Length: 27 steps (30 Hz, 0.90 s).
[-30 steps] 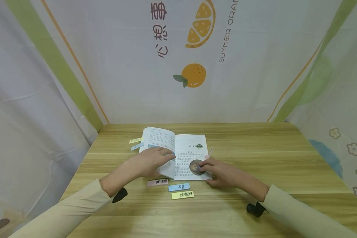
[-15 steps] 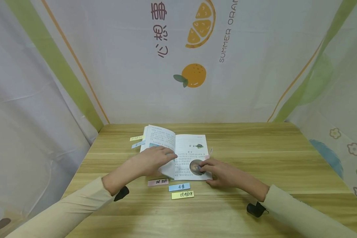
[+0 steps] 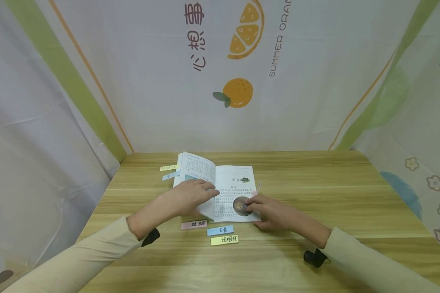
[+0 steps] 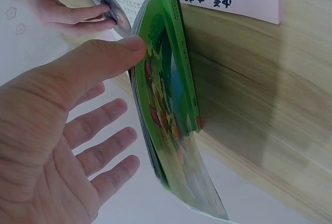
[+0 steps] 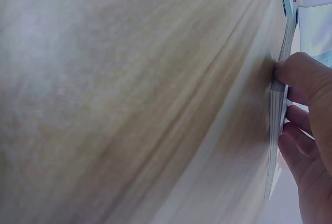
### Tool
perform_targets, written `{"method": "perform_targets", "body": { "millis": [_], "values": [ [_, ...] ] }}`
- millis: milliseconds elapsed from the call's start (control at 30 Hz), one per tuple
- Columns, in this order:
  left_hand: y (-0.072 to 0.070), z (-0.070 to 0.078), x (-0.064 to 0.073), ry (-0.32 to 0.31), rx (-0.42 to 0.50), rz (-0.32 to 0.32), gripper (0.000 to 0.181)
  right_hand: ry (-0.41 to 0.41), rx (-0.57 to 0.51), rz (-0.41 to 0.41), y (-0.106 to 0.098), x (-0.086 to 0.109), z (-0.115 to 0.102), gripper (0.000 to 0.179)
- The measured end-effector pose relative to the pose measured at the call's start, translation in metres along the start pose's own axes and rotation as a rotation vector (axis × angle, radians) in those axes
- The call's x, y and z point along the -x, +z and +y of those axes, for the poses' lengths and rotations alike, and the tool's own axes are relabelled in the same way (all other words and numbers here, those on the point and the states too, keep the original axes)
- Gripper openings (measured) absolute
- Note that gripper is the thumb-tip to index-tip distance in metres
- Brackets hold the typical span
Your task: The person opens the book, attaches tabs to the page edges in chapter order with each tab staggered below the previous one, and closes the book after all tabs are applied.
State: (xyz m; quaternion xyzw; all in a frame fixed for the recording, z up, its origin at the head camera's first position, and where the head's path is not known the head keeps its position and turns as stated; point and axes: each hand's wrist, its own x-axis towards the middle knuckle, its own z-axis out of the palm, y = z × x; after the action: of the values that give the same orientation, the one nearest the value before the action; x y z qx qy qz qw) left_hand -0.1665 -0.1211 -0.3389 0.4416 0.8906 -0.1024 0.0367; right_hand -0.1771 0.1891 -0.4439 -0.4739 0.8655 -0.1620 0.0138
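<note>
An open book (image 3: 232, 173) with a green cover (image 4: 163, 58) lies on the table, its left part raised off the wood. My left hand (image 3: 192, 197) is over the left pages. In the left wrist view its thumb touches the lower page edge, while the fingers (image 4: 106, 149) reach out fairly straight and spread. My right hand (image 3: 273, 211) holds the right part at its lower corner. The thumb (image 5: 298, 71) is at the page edge, and the fingertips lie over the page by a round picture (image 3: 240, 205).
Pink (image 3: 194, 224), blue (image 3: 220, 230) and yellow (image 3: 224, 240) handwritten paper strips lie in front of the book. Yellow (image 3: 168, 167) and blue tabs (image 3: 171, 175) stick out from its left side, and a pink tab (image 3: 255, 193) from the right. A printed curtain (image 3: 297, 114) stands behind the table (image 3: 315, 175).
The left part of the book has risen a little, and my left hand has shifted slightly to the right with it. My right hand keeps its place.
</note>
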Motion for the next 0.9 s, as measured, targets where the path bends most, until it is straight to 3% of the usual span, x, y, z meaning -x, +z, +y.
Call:
{"method": "perform_targets", "body": {
  "millis": [900],
  "values": [
    [-0.0011,0.005,-0.0035,0.015,-0.053,0.029,0.071,-0.016,-0.01,0.015,-0.0002,-0.0001,-0.0004,0.038]
  ]
}}
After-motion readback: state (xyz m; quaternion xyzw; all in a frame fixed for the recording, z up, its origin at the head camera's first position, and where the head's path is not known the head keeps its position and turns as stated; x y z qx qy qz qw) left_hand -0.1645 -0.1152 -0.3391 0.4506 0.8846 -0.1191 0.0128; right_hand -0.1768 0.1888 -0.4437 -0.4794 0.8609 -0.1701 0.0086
